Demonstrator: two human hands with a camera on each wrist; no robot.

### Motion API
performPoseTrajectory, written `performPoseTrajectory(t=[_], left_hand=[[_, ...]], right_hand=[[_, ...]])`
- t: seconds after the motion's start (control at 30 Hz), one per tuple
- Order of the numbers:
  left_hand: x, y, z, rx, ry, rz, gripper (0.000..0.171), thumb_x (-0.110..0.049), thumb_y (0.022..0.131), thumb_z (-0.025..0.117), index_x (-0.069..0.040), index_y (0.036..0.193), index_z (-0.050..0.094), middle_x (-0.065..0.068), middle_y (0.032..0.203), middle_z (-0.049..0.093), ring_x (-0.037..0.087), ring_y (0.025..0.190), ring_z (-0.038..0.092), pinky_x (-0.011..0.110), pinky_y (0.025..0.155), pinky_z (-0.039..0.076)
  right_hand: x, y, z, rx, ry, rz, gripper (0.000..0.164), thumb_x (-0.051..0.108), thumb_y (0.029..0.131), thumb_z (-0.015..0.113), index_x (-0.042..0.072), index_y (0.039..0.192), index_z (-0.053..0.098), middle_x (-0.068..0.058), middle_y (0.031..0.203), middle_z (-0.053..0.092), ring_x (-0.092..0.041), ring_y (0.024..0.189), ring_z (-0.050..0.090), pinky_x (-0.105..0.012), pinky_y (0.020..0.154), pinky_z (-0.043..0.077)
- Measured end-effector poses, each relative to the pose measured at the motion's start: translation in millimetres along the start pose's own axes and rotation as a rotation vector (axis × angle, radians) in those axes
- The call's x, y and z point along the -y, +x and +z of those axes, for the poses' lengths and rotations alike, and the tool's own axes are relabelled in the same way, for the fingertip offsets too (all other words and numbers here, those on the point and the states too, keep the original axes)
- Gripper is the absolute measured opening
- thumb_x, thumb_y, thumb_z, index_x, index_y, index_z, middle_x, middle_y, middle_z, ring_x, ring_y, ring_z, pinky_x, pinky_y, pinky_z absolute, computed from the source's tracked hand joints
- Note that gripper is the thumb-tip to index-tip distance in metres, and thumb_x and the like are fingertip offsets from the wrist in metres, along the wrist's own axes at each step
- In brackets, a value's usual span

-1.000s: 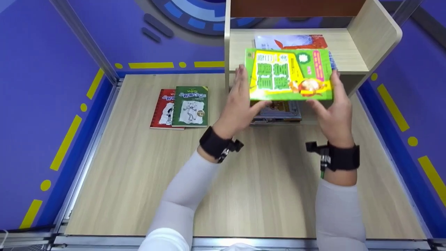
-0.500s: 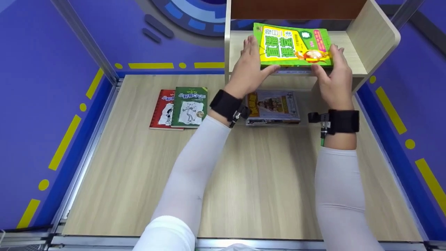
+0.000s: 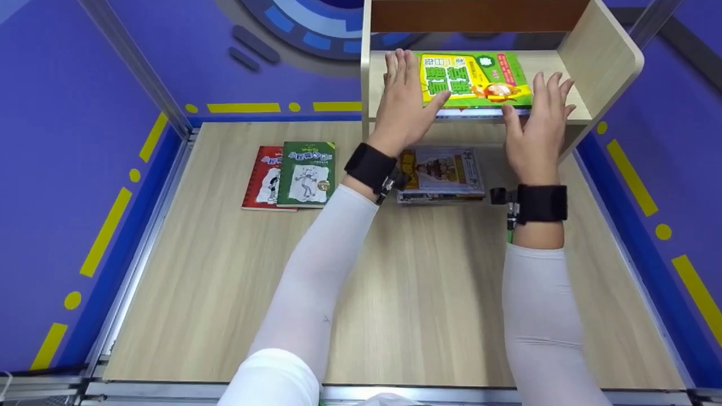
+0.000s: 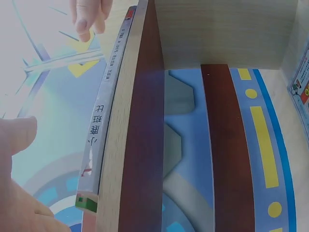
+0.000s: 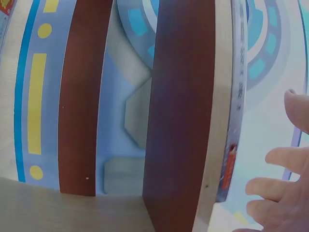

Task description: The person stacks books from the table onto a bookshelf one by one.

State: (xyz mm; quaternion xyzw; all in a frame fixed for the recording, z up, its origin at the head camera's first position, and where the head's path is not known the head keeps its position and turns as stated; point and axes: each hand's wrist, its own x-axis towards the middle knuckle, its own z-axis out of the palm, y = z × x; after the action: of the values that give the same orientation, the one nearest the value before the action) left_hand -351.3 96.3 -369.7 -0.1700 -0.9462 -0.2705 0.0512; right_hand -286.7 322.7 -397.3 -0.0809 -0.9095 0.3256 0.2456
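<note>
A green and yellow book [image 3: 471,82] lies on the upper board of a small wooden shelf, on top of a pale book whose spine [image 4: 99,125] shows in the left wrist view. My left hand [image 3: 403,107] is at the green book's left edge, fingers straight, thumb over its front corner; whether it touches is unclear. To the right of the book, my right hand [image 3: 538,127] is spread and apart from it, with the thumb near the front right corner. In the right wrist view, the right fingers [image 5: 270,188] hold nothing, beside the pale book's spine [image 5: 236,96].
The shelf's right side panel [image 3: 603,56] rises beside my right hand. Under the upper board is a stack of books [image 3: 440,172]. On the table [image 3: 423,299] to the left, a green book [image 3: 307,175] partly covers a red book [image 3: 262,177].
Both hands have carried the green and yellow book forward and lowered it onto the pale book on the shelf. The right hand has let go and spread its fingers.
</note>
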Motion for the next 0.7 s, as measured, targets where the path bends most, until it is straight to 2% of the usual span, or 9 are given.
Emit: performPoseTrajectory(t=[0.17, 0.4, 0.5, 0.6, 0.7], left_hand=[[5.4, -22.5, 4.6, -0.002, -0.006, 0.035, 0.097, -0.064, 0.109, 0.039, -0.004, 0.169, -0.009, 0.012, 0.178, -0.015, 0.022, 0.164, -0.022, 0.030, 0.131, -0.011], [23.3, -73.7, 21.0, 0.002, -0.113, 0.148, 0.097, -0.061, 0.108, 0.045, -0.003, 0.169, -0.004, 0.015, 0.179, -0.009, 0.021, 0.164, -0.019, 0.028, 0.131, -0.011], [33.8, -96.0, 29.6, -0.016, -0.099, 0.197, 0.096, -0.059, 0.108, 0.046, -0.001, 0.169, -0.001, 0.017, 0.178, -0.007, 0.024, 0.166, -0.014, 0.031, 0.133, -0.008], [46.6, -119.7, 42.6, -0.044, -0.057, 0.237, 0.094, -0.056, 0.109, 0.048, 0.003, 0.168, 0.004, 0.021, 0.177, -0.002, 0.030, 0.167, -0.007, 0.039, 0.136, 0.000], [61.2, -141.7, 57.5, -0.055, -0.019, 0.270, 0.095, -0.054, 0.108, 0.052, 0.005, 0.168, 0.008, 0.025, 0.177, 0.004, 0.035, 0.167, 0.000, 0.047, 0.136, 0.008]], right_hand=[[6, -20, 1, -0.061, 0.038, -0.059, 0.072, 0.039, 0.108, 0.060, 0.017, 0.169, 0.028, -0.006, 0.180, 0.011, -0.021, 0.168, -0.007, -0.040, 0.133, -0.011], [-1, -64, 20, -0.154, 0.119, -0.141, 0.077, 0.046, 0.107, 0.060, 0.010, 0.168, 0.029, -0.014, 0.179, 0.013, -0.029, 0.168, -0.001, -0.042, 0.135, -0.006], [-8, -86, 33, -0.189, 0.148, -0.183, 0.077, 0.046, 0.108, 0.058, 0.006, 0.168, 0.028, -0.018, 0.178, 0.012, -0.035, 0.168, 0.002, -0.045, 0.135, -0.004], [-14, -108, 48, -0.158, 0.146, -0.199, 0.076, 0.039, 0.108, 0.059, 0.003, 0.167, 0.027, -0.021, 0.178, 0.012, -0.040, 0.167, 0.005, -0.049, 0.135, -0.002], [-19, -132, 64, -0.067, 0.139, -0.188, 0.078, 0.028, 0.106, 0.065, 0.001, 0.167, 0.025, -0.022, 0.177, 0.012, -0.043, 0.166, 0.006, -0.056, 0.135, 0.000]])
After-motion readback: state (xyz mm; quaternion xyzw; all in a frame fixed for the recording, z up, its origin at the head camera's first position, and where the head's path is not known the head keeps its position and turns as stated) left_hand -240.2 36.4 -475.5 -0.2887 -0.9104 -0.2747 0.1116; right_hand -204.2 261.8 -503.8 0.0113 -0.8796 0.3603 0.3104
